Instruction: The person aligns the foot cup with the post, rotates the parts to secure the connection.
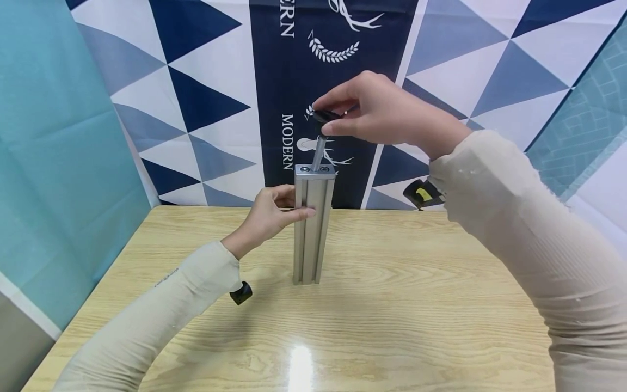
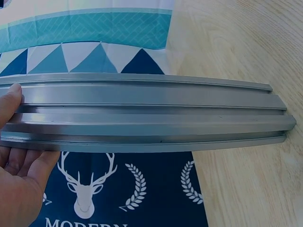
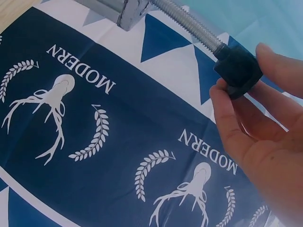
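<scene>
Silver metal profile (image 1: 312, 234) stands upright on the pale wood worktop (image 1: 416, 283), the left hand (image 1: 271, 211) pinching its side between thumb and fingers. Above the profile, the right hand (image 1: 372, 109) pinches a black knob (image 3: 239, 71) on a threaded rod (image 3: 191, 22). Triangle-patterned cloth (image 1: 210, 87) hangs behind the profile, teal fabric (image 1: 68, 141) to its left.

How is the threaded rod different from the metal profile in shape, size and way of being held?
The threaded rod is slim and round; the metal profile is blocky with long grooves. The rod's visible part is much shorter than the profile. The right hand holds the rod by its black knob; the left hand grips the profile directly. Both look silver-grey.
</scene>
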Tool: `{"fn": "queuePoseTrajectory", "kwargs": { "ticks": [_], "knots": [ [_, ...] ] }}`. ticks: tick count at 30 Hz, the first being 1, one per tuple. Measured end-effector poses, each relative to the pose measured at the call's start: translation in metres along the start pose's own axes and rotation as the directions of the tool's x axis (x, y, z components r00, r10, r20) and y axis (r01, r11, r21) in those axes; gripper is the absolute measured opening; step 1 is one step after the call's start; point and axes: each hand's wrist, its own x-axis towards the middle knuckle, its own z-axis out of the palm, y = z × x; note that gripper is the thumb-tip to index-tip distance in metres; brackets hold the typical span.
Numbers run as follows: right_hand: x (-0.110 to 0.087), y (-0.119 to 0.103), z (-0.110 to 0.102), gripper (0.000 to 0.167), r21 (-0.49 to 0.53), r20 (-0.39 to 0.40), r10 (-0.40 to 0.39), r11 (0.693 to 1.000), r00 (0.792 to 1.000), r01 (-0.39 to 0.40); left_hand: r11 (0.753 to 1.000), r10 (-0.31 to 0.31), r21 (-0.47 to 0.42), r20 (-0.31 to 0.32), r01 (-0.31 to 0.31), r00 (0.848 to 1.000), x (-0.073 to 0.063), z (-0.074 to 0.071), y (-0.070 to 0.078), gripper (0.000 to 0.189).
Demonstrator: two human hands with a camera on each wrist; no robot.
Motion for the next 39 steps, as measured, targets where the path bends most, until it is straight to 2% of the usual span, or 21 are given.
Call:
{"fn": "queuePoseTrajectory", "kwargs": {
  "ticks": [4, 9, 13, 18, 25, 33, 39],
  "knots": [
    [0.003, -0.002, 0.005, 0.041, 0.016, -0.008, -0.018, 1.0, 1.0, 0.018, 1.0, 0.006, -0.014, 0.006, -0.006, 1.0, -0.001, 0.0, -0.001, 0.027],
    [0.006, 0.0, 0.014, 0.044, 0.061, -0.075, -0.019, 0.998, 0.997, 0.023, 1.0, 0.021, -0.012, 0.01, -0.021, 1.0, 0.0, -0.001, -0.002, 0.029],
    [0.006, 0.004, 0.019, 0.046, 0.125, -0.12, 0.033, 0.992, 0.992, -0.018, 1.0, 0.013, -0.007, 0.012, -0.013, 1.0, 0.001, 0.001, -0.001, 0.03],
    [0.005, 0.007, 0.02, 0.048, 0.194, -0.129, 0.109, 0.977, 0.986, -0.083, 1.0, 0.012, -0.007, 0.015, -0.012, 1.0, 0.0, 0.002, -0.001, 0.029],
    [0.008, 0.007, 0.025, 0.049, 0.254, -0.132, 0.123, 0.963, 0.984, -0.086, 1.0, 0.006, -0.003, 0.004, -0.006, 1.0, -0.001, 0.001, -0.002, 0.029],
    [0.009, 0.006, 0.025, 0.049, 0.218, -0.138, 0.108, 0.973, 0.984, -0.077, 1.0, 0.006, -0.003, 0.002, -0.006, 1.0, 0.001, 0.001, -0.004, 0.028],
    [0.007, 0.007, 0.019, 0.048, 0.16, -0.103, 0.079, 0.985, 0.992, -0.062, 1.0, 0.003, 0.002, -0.002, -0.003, 1.0, 0.001, 0.001, -0.003, 0.028]
  ]
}}
